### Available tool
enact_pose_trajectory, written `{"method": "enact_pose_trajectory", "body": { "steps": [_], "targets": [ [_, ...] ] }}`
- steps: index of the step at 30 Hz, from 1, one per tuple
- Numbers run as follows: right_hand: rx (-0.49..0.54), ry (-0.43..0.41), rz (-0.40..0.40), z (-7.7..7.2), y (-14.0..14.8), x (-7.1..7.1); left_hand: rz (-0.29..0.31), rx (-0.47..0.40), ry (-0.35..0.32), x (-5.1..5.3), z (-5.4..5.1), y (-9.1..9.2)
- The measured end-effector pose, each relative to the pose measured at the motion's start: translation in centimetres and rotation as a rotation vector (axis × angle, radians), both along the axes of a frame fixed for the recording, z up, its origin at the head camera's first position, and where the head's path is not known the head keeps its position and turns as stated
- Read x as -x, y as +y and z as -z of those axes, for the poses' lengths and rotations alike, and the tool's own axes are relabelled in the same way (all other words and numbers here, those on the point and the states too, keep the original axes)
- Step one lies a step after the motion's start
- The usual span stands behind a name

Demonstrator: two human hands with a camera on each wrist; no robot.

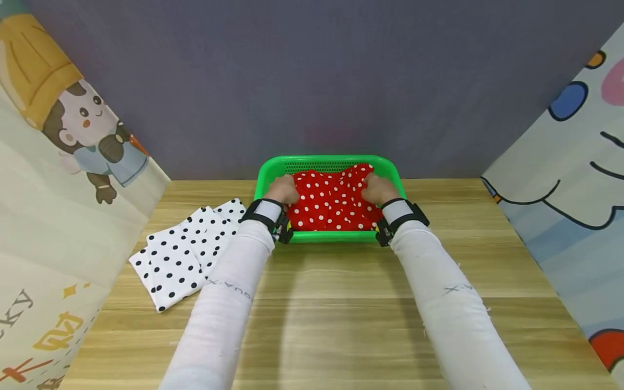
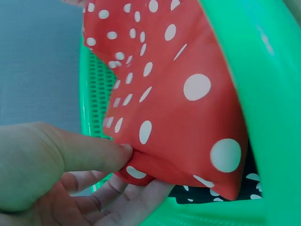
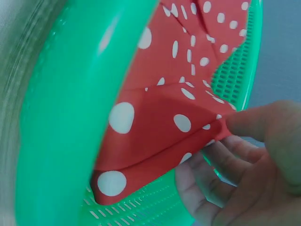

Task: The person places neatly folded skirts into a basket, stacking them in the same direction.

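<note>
Fingers and thumb of the left hand (image 1: 283, 190) are closed on one end of the red polka-dot cloth (image 1: 331, 203), thumb above and fingertips beneath; across from them, the right hand (image 1: 382, 189) pinches the other end in much the same way. Between the two grips the cloth stretches, loosely folded, inside the green basket (image 1: 336, 236), with one part rising beyond the right fingers toward the far rim. Underneath the left fingers' end I can make out a black cloth with white dots (image 2: 200, 195), and out to the left of those fingers, on the table (image 1: 336, 325), lie white cloths with black dots (image 1: 170, 260). I read this step as handling the red cloth two-handed at the basket; whether it is being taken out or laid in, I can't tell. Either way, I judge the next move calls for both pinches to travel together and level, so the folds hold and the black cloth below isn't dragged along.
</note>
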State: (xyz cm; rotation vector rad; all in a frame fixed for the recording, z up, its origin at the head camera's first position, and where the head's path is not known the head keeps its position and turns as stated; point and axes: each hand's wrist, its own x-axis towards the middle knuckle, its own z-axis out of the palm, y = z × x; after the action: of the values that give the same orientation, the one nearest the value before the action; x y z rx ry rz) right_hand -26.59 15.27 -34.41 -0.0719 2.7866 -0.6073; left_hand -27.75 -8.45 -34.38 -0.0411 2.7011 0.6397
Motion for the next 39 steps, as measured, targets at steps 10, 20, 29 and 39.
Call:
{"method": "enact_pose_trajectory", "body": {
  "steps": [10, 20, 29, 39],
  "targets": [
    [-0.053, -0.039, -0.074, 0.3, 0.3, 0.8, -0.024, -0.019, -0.032, 0.3, 0.1, 0.0],
    [-0.074, -0.222, -0.152, 0.2, 0.7, 1.2, 0.056, -0.075, -0.156, 0.5, 0.0, 0.0],
    [-0.06, -0.168, -0.23, 0.1, 1.2, 1.7, 0.206, 0.012, -0.109, 0.3, -0.3, -0.2],
    [-0.008, 0.071, -0.231, -0.5, 2.5, 1.0, 0.229, 0.016, 0.073, -0.6, -1.0, -0.4]
  ]
}}
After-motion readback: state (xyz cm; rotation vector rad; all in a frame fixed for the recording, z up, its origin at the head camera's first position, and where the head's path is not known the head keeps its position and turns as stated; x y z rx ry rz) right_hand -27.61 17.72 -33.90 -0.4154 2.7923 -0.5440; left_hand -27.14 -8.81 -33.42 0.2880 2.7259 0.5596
